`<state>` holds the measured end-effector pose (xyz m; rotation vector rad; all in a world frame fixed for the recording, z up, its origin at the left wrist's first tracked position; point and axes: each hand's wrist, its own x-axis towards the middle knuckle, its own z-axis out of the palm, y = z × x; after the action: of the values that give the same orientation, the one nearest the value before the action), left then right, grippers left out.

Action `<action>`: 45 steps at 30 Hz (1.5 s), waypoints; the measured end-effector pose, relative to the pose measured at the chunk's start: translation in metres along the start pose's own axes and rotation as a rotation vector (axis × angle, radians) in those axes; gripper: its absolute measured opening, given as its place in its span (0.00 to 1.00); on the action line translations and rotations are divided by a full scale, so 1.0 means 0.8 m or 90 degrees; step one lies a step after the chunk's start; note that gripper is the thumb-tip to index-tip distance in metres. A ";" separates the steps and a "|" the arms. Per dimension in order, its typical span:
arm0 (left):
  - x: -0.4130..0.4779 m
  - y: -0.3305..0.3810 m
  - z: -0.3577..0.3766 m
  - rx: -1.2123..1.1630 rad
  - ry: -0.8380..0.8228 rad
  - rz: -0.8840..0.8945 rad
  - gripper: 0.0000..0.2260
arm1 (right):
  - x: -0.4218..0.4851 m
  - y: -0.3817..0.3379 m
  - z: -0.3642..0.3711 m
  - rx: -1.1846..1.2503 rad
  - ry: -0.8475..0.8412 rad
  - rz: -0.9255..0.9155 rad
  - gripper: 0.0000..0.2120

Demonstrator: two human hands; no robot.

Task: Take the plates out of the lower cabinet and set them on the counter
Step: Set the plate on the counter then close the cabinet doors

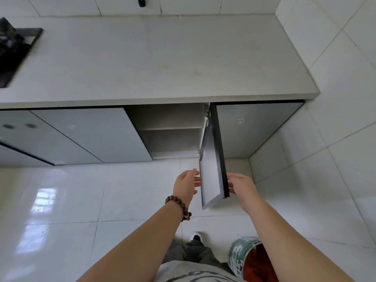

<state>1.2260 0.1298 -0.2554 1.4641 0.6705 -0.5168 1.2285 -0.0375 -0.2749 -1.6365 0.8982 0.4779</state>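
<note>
The lower cabinet [173,137] stands open under the table [154,58], its door [211,180] swung out toward the person. The shelves in view show bare board, and where the plates lie cannot be told. The left grip [186,185] is open, fingers loosely straight just beside the door's pale inner face. The right grip [243,187] is also open, fingertips at the door's dark outer edge, and both are well in front of the cabinet's mouth.
</note>
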 end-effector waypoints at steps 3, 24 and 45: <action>-0.004 -0.008 -0.013 -0.010 -0.013 -0.040 0.14 | -0.004 -0.003 0.015 0.057 -0.037 0.014 0.15; 0.003 -0.022 -0.102 -0.451 0.031 -0.247 0.11 | -0.011 -0.042 0.168 0.305 -0.247 0.129 0.08; 0.173 0.113 -0.273 -0.556 0.048 -0.188 0.16 | 0.029 -0.165 0.383 0.487 -0.175 0.126 0.10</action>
<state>1.3667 0.3635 -0.2821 0.5672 1.0173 -0.3194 1.3912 0.2540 -0.2885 -0.7714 0.8896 0.4100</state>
